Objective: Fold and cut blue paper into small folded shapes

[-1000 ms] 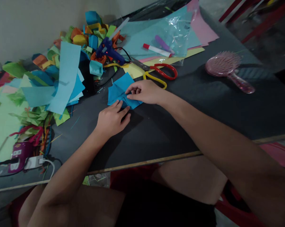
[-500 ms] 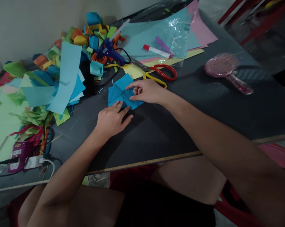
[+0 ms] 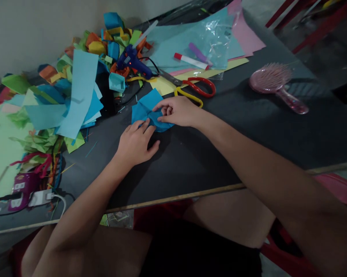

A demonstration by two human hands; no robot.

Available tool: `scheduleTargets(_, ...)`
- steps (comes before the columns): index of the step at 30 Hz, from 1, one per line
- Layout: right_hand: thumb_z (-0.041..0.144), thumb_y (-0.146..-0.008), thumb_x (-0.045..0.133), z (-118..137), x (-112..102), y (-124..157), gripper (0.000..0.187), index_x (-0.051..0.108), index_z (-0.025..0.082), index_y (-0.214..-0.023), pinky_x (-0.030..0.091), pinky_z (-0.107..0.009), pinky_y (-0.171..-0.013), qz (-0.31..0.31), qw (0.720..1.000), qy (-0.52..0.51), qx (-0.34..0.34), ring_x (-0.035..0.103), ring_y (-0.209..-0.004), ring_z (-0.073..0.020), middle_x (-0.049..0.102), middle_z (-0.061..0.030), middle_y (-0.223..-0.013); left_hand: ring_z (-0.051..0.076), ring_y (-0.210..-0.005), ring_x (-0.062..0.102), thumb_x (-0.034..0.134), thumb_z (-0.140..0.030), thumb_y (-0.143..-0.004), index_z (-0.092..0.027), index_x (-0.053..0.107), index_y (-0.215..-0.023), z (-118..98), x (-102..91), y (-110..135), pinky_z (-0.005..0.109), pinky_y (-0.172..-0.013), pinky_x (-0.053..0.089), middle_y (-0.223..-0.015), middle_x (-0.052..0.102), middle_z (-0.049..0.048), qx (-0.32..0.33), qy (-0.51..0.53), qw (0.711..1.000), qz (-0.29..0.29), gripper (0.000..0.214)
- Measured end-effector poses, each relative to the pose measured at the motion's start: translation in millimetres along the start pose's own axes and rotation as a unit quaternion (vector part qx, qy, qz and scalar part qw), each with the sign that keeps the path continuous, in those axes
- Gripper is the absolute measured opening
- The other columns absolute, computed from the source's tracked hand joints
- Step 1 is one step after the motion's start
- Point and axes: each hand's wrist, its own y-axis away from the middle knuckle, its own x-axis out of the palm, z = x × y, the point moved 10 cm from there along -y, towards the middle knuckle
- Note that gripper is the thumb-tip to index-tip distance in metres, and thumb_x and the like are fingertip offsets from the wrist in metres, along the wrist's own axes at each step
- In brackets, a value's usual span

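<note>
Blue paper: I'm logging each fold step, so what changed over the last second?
The left hand slid forward, so its fingertips now press on the blue paper instead of its near edge. The paper's near edge looks more gathered. The right hand stayed pinching the middle; scissors, glue gun and hairbrush did not move.

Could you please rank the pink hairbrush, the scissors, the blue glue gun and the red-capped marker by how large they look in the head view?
1. scissors and pink hairbrush, too alike to separate
2. blue glue gun
3. red-capped marker

A dark table (image 3: 248, 130) carries a paper-scrap heap (image 3: 75, 84) at upper left, scissors (image 3: 195, 87) and a glue gun (image 3: 131, 61) upper centre, a pink hairbrush (image 3: 274, 82) at right, and a blue paper (image 3: 146, 109) mid-frame.
</note>
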Motion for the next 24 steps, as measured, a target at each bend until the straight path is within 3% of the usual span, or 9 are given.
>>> scheduleTargets(12, 0.020, -0.071, 0.073, 3.5, -1.1, 1.1, 0.035, 0.073, 0.016, -0.106, 0.041, -0.028, -0.062, 0.001, 1.000, 0.016, 0.000, 0.054, -0.064, -0.0123, 0.064, -0.0020, -0.076, 0.035, -0.132, 0.044, 0.044, -0.042, -0.092, -0.012, 0.056, -0.128, -0.6, 2.2, -0.9, 0.049, -0.103, 0.043, -0.142, 0.052, 0.0200, 0.014, 0.000, 1.000, 0.011, 0.048)
scheduleTargets(18, 0.020, -0.071, 0.074, 2.4, -1.7, 0.9, 0.034, 0.073, 0.016, -0.105, 0.041, -0.028, -0.063, 0.000, 1.000, 0.011, 0.006, 0.053, -0.063, -0.0121, 0.063, -0.0018, -0.075, 0.036, -0.131, 0.046, 0.044, -0.040, -0.092, -0.013, 0.060, -0.123, -0.4, 2.2, 0.0, 0.051, -0.101, 0.045, -0.138, 0.055, 0.0198, 0.020, -0.004, 1.000, 0.009, 0.044)
scheduleTargets(24, 0.030, -0.066, 0.078, 9.2, -0.4, 4.2, 0.040, 0.074, 0.017, -0.104, 0.040, -0.028, -0.062, 0.009, 1.000, 0.012, -0.015, 0.051, -0.064, -0.0121, 0.061, -0.0021, -0.077, 0.036, -0.133, 0.044, 0.045, -0.041, -0.091, -0.012, 0.057, -0.128, 0.5, 4.0, -0.5, 0.051, -0.102, 0.044, -0.140, 0.054, 0.0199, 0.018, 0.009, 1.000, 0.017, 0.048)
